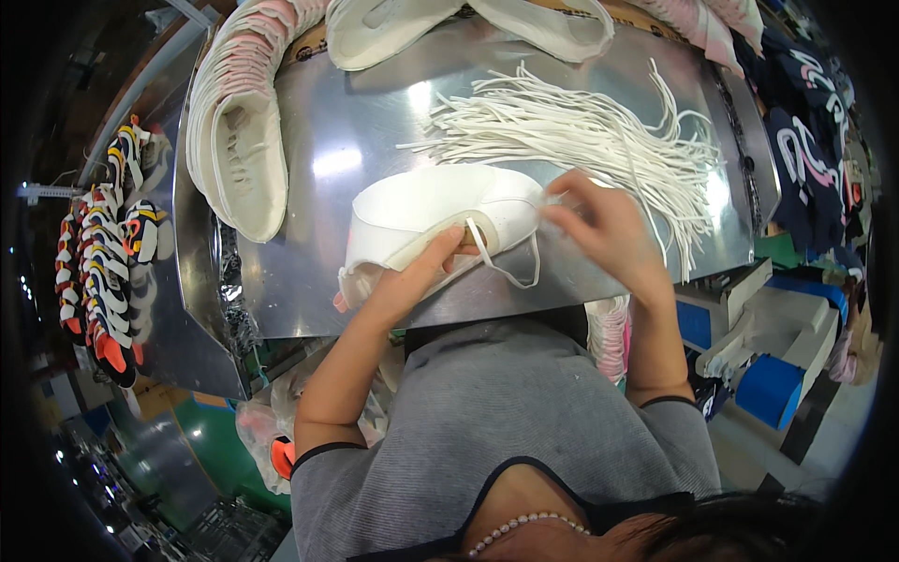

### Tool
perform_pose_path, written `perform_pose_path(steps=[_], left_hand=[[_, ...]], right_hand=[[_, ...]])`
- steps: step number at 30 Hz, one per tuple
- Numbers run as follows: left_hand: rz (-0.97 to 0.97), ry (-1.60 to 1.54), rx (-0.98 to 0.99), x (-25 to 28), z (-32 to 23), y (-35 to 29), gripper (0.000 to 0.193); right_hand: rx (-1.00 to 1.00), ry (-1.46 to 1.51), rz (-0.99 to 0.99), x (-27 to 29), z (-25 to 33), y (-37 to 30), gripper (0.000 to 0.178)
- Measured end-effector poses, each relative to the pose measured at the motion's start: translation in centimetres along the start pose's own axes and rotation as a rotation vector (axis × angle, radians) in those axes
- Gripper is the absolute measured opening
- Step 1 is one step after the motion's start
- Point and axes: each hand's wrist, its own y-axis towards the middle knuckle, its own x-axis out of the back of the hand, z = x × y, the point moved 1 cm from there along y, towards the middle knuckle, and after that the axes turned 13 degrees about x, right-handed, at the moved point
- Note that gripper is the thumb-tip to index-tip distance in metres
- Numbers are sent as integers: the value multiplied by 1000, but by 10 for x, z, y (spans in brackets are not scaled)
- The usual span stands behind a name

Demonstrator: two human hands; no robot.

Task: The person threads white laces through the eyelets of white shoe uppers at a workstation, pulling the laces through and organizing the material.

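The left hand [423, 270] grips a white shoe [417, 199] by its opening, over the near part of the metal table [314, 290]. A lace [482, 245] loops from it. The right hand [613, 236] is just beside the toe, fingers bent — blurred, so I cannot tell whether they pinch anything. Beyond lie loose laces [562, 126].

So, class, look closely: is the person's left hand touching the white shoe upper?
Touching. The head view shows the left hand with its thumb lying on the white shoe upper.
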Motion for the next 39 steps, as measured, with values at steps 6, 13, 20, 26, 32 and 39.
perform_pose_path(steps=[6, 13, 20, 26, 32, 39], left_hand=[[-81, 414, -247, 7, -11, -8, 36], [-508, 781, -528, 8, -13, 2, 24], [-655, 808, -797, 0, -33, -7, 19], [-716, 439, -855, 32, -98, -44, 22], [-337, 337, -690, 5, -103, -40, 20], [-248, 1055, -386, -11, -22, 11, 27]], right_hand=[[-1, 349, -176, -41, -56, 23, 43], [122, 352, -530, -61, -53, 15, 24], [37, 334, -127, -84, -41, 9, 15], [153, 2, 153, -58, -39, -75, 14], [-145, 78, 206, -32, -41, -172, 16], [41, 353, -268, -53, -45, -70, 21]])
